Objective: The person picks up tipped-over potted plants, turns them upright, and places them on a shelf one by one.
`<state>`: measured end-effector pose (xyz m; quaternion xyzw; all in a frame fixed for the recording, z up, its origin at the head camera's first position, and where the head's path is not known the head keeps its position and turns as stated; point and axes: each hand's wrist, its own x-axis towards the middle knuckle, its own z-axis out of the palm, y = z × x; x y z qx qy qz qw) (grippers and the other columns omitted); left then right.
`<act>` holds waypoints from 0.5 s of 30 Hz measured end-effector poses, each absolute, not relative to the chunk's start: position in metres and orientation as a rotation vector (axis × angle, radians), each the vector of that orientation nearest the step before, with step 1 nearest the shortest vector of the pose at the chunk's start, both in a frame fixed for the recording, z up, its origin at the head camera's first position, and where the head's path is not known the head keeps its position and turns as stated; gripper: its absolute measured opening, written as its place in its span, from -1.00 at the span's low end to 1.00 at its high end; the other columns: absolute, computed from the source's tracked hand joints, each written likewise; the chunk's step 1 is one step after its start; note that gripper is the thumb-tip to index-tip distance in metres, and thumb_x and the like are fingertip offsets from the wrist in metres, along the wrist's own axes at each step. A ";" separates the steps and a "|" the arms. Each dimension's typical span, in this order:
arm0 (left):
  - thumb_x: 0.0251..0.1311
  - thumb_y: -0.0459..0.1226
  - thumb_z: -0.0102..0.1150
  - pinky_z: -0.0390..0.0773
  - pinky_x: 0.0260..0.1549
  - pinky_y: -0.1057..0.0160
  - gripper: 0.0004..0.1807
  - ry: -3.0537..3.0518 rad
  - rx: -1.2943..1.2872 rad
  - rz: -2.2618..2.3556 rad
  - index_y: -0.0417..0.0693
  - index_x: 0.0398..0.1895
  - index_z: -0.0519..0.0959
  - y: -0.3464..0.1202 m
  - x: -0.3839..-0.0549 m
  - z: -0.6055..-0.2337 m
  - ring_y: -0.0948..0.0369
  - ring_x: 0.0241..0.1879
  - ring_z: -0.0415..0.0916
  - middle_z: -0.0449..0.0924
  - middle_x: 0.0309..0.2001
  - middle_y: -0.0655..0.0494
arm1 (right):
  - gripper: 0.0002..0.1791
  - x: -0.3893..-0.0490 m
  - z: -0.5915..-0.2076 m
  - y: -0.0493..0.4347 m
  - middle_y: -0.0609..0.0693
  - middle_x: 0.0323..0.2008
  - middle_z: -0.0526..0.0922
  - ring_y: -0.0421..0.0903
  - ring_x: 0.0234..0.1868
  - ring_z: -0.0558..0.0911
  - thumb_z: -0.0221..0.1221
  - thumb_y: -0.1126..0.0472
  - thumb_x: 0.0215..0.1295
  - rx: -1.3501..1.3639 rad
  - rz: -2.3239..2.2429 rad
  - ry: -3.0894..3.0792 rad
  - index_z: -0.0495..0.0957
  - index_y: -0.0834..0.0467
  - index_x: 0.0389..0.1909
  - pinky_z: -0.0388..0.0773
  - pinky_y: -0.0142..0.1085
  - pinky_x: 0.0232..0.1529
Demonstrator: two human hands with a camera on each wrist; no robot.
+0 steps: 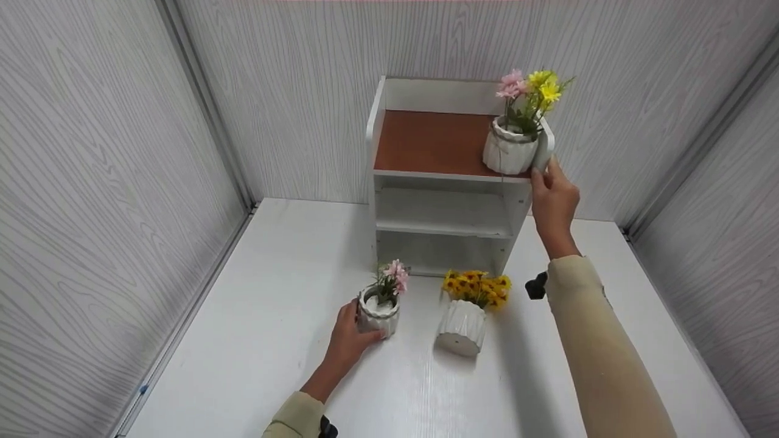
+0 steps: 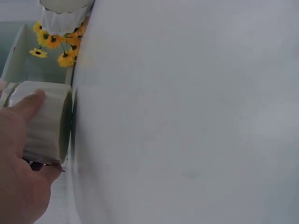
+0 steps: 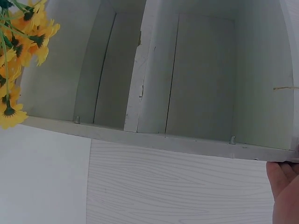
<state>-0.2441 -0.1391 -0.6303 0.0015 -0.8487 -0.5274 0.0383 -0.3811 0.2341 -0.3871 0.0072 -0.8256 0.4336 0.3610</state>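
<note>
My left hand (image 1: 350,340) grips a small white flowerpot (image 1: 378,316) with pink flowers on the table; the left wrist view shows fingers and thumb on either side of the pot (image 2: 46,123). Up at the right, my right hand (image 1: 555,198) holds the side panel of a white shelf (image 1: 450,233) at its top front corner. Next to that corner, on the brown top board, stands a white pot (image 1: 510,149) with pink and yellow flowers. In the right wrist view, part of the right hand (image 3: 286,186) shows against the panel's outer side.
A third white pot (image 1: 462,325) with orange-yellow flowers (image 1: 478,287) lies tipped over in front of the shelf, its base toward me. The shelf has two compartments under its top board. Grey wood-grain walls (image 1: 292,103) enclose the white table (image 1: 255,316).
</note>
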 end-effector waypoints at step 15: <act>0.00 -0.13 0.57 0.34 0.35 -0.13 0.04 -2.571 -0.125 -1.560 -0.25 0.50 0.19 -0.123 -0.263 -0.643 -0.12 0.41 0.28 0.31 0.37 -0.21 | -0.51 -0.382 -0.387 0.235 0.11 0.18 0.65 -0.04 0.14 0.68 0.13 0.08 0.51 0.040 1.109 -2.113 0.44 -0.04 0.41 0.63 -0.06 0.07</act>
